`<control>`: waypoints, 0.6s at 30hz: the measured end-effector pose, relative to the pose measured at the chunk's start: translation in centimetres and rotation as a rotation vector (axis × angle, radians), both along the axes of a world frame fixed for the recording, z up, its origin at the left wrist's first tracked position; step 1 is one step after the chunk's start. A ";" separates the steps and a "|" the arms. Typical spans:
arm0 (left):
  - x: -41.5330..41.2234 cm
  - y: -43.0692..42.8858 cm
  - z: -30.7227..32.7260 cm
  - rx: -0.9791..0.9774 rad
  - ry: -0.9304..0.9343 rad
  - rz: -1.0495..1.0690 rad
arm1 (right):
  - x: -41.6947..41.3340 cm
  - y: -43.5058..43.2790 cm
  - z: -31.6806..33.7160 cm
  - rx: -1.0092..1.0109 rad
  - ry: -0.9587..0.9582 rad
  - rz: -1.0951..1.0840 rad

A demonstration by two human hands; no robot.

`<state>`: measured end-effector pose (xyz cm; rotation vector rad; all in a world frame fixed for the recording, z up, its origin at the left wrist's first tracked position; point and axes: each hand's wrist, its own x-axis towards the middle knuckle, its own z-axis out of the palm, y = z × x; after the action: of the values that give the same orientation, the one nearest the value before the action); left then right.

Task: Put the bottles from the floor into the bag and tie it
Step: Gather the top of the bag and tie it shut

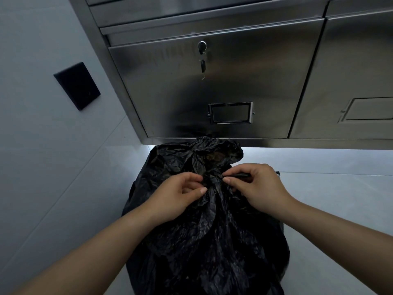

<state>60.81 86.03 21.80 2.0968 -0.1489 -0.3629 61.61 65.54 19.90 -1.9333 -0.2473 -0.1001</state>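
Steel cabinet (212,86): drawer fronts, backdrop only, standing just behind the work. Floor (329,188): pale tile; no bottles show on the visible part, so they are probably already bagged, though the opaque plastic hides the contents. Bag (208,241): black, full, upright on the floor just in front of the cabinet, its mouth gathered to a narrow neck so it can be tied. Left hand (176,199): fingers curled, thumb and fingertips pinching the neck from its side, likely to hold the gather firm. Right hand (259,188): fingers curled, pinching a twisted tail of plastic drawn out sideways from the neck. Knot (212,179): bunched between both hands; whether it is fully tight cannot be told. Key (203,66): hanging from the drawer lock.
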 end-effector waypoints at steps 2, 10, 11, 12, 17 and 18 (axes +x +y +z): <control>-0.2 -0.1 0.1 0.025 0.027 -0.033 | -0.2 0.0 0.1 0.007 -0.011 -0.005; -0.3 -0.3 -0.1 0.005 -0.014 0.009 | -0.6 -0.1 0.5 0.023 -0.039 -0.025; -0.2 -0.3 -0.1 0.004 -0.049 0.033 | -0.6 -0.1 0.5 0.032 -0.032 -0.024; -0.2 -0.3 -0.1 -0.008 -0.074 0.053 | -0.6 -0.1 0.5 0.038 -0.025 -0.025; -0.3 -0.4 -0.2 -0.055 -0.183 0.126 | -0.5 -0.1 0.4 0.053 -0.006 -0.024; -0.4 -0.5 -0.1 -0.065 -0.205 0.139 | -0.5 0.0 0.5 0.054 -0.004 -0.022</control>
<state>60.43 85.56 21.67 2.0637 -0.1326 -0.0578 61.08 65.49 20.36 -1.8827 -0.2238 -0.1241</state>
